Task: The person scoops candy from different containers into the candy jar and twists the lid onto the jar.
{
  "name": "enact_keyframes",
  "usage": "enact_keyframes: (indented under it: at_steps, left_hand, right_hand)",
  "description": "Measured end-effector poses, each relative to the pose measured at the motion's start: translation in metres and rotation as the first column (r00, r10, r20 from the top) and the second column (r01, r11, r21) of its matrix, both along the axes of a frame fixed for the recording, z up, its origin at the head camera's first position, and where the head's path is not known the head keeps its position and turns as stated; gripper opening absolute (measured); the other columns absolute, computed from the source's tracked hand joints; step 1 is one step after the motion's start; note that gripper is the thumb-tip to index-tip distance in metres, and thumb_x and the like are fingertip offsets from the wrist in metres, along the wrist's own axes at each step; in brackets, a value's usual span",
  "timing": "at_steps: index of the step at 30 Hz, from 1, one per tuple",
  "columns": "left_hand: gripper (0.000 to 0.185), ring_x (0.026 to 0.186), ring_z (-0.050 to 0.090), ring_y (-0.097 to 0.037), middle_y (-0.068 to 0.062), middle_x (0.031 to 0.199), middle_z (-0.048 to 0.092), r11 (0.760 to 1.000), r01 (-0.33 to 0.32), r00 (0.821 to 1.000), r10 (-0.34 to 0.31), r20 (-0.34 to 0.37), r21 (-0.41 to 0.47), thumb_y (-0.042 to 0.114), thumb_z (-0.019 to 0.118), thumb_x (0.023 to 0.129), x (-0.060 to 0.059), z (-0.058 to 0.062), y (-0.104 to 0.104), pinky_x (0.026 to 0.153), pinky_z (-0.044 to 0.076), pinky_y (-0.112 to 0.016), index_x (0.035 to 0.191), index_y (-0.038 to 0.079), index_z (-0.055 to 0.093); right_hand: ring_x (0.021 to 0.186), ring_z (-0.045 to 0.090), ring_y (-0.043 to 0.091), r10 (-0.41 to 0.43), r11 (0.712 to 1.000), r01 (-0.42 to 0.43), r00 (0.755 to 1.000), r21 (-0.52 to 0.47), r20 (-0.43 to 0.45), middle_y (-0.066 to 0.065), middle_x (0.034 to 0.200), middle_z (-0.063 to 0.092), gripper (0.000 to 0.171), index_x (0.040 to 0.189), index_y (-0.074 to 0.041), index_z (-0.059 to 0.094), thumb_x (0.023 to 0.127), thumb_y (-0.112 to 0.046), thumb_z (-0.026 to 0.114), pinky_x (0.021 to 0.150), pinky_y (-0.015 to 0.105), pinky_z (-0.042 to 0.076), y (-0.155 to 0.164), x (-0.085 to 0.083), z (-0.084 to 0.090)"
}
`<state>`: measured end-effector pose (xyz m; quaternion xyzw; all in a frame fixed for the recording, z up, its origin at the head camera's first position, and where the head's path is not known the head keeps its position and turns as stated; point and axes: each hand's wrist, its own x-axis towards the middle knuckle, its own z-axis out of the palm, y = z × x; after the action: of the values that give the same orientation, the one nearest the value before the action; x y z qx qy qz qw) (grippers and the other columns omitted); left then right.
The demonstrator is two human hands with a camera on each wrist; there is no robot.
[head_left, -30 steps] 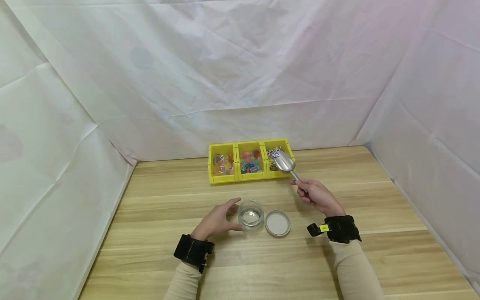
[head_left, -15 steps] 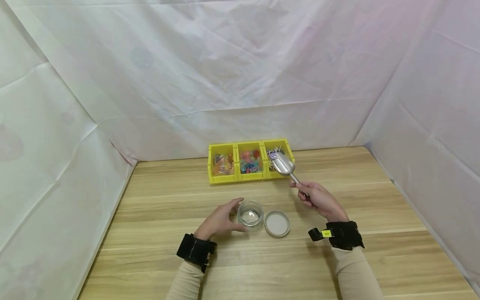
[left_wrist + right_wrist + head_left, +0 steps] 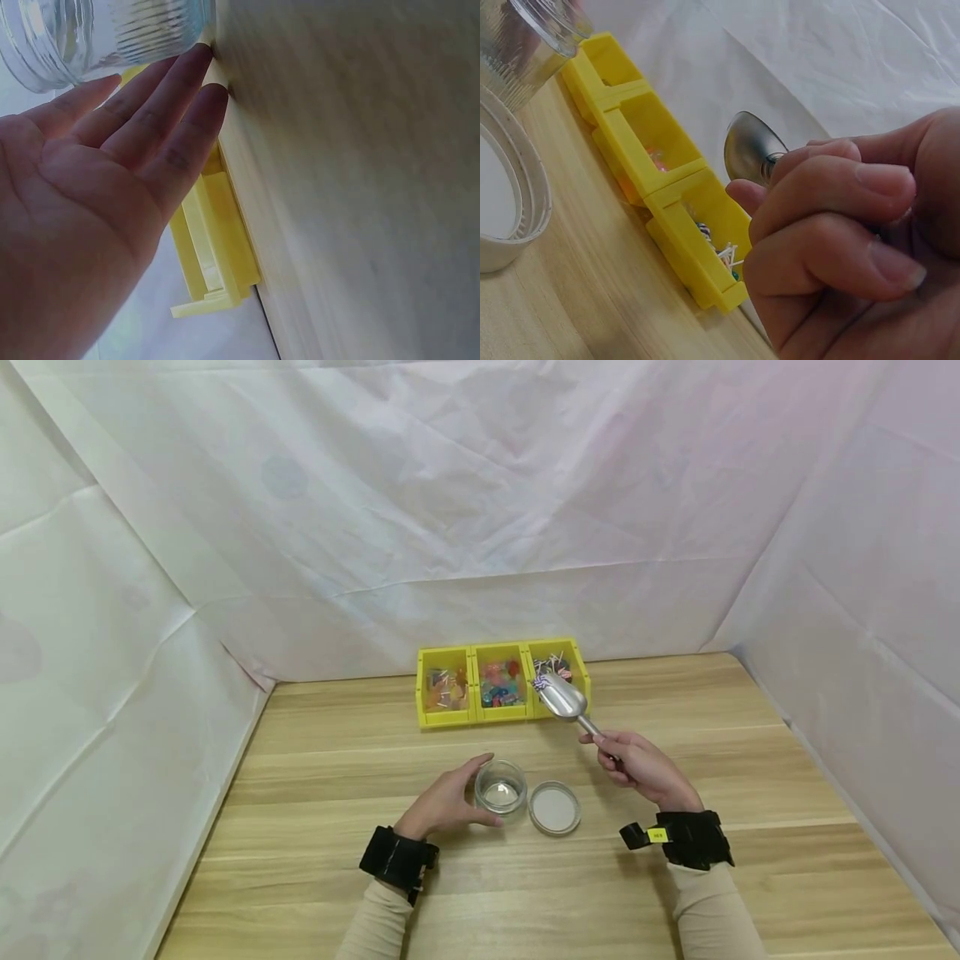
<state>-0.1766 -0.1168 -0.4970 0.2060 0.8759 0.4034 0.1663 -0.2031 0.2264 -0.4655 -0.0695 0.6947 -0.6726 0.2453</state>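
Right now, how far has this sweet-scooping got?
Done: the jar stands open, its lid lying beside it. In hand: the right hand holds a scoop with a few sweets in front of the right bin, while the left hand steadies the jar. Left: the jar looks empty, and nothing is poured yet.

Probably a recording booth: white sheets (image 3: 480, 510) enclose a wooden table (image 3: 315, 760).

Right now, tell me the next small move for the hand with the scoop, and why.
Probably carry the scoop toward the open jar. The right hand grips its handle, and a few small pieces sit at its front lip, just off the right-hand yellow bin. The left hand rests against the jar; its lid lies beside it.
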Motion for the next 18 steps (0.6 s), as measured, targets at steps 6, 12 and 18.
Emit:
enact_keyframes:
  at_steps: [6, 12, 18]
  left_hand:
    - [0.103, 0.138, 0.044, -0.03, -0.009, 0.149, 0.048, 1.0, 0.01, 1.0, -0.01, -0.019, 0.004, 0.042, 0.089, 0.07, -0.0015, -0.0027, 0.0024, 0.114, 0.035, -0.05, 0.153, 0.014, 0.036]
    - [0.098, 0.134, 0.049, -0.028, -0.009, 0.145, 0.053, 1.0, 0.006, 1.0, -0.006, -0.03, 0.004, 0.042, 0.089, 0.071, -0.0022, -0.0041, 0.0036, 0.111, 0.039, -0.048, 0.151, 0.015, 0.039]
    - [0.094, 0.132, 0.051, -0.027, -0.008, 0.142, 0.056, 1.0, -0.002, 0.999, 0.003, -0.037, 0.022, 0.042, 0.089, 0.072, -0.0034, -0.006, 0.0041, 0.109, 0.042, -0.046, 0.149, 0.015, 0.042]
  right_hand:
    - [0.051, 0.036, 0.005, 0.017, 1.0, -0.017, 1.0, -0.005, -0.004, -0.005, 0.068, 0.044, 0.047, 0.137, 0.005, 0.047, 0.107, -0.032, 0.044, 0.045, 0.018, 0.03, 0.0003, 0.0007, 0.0016]
    - [0.05, 0.037, 0.005, 0.062, 0.998, -0.061, 0.998, 0.018, -0.015, -0.004, 0.068, 0.043, 0.046, 0.134, 0.006, 0.049, 0.106, -0.031, 0.046, 0.044, 0.018, 0.029, -0.0015, 0.0024, 0.0048]
    - [0.051, 0.036, 0.005, 0.109, 0.994, -0.109, 0.994, -0.003, -0.024, -0.004, 0.067, 0.04, 0.045, 0.136, 0.009, 0.047, 0.107, -0.026, 0.042, 0.045, 0.019, 0.029, -0.0041, 0.0042, 0.0047]
